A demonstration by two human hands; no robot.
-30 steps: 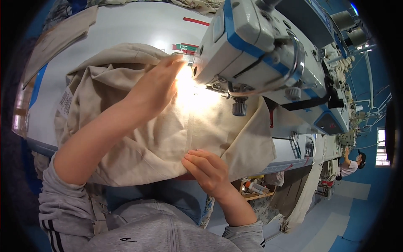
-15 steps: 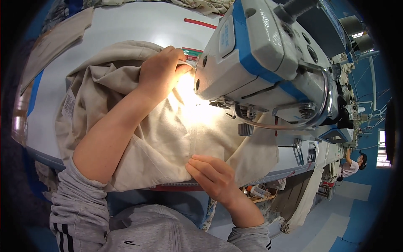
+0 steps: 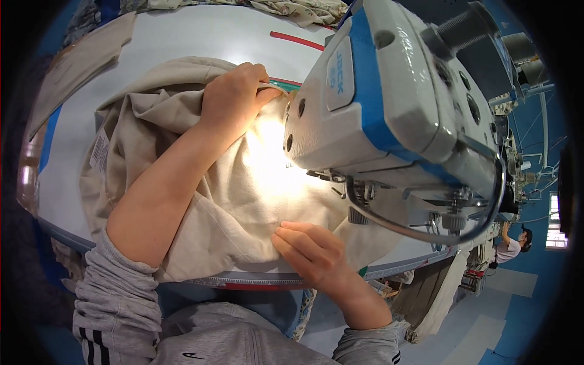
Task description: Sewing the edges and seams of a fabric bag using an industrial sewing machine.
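Note:
Beige cloth [image 3: 228, 213] lies spread and bunched under the head of a white and blue sewing machine [image 3: 404, 85]. A bright lamp glow washes out the cloth beside the needle area. At the far side of the cloth, close to the machine's left end, my left hand [image 3: 234, 97] is closed, thumb and fingers pinching a folded edge. Nearer to me, my right hand [image 3: 313, 252] has its fingers pressed together on the cloth's near part; the fingertips grip a bit of it. A white label [image 3: 99, 152] shows on the cloth's left side.
A folded beige piece [image 3: 85, 67] lies at the table's left end, and patterned cloth [image 3: 298, 9] is heaped at the back. A red strip [image 3: 297, 40] marks the white tabletop [image 3: 182, 30]. Far right, another person [image 3: 511, 246] sits by a row of machines.
The machine looks larger and sits slightly farther right and lower in view. Both hands keep their hold on the cloth, the right one shifted barely to the right.

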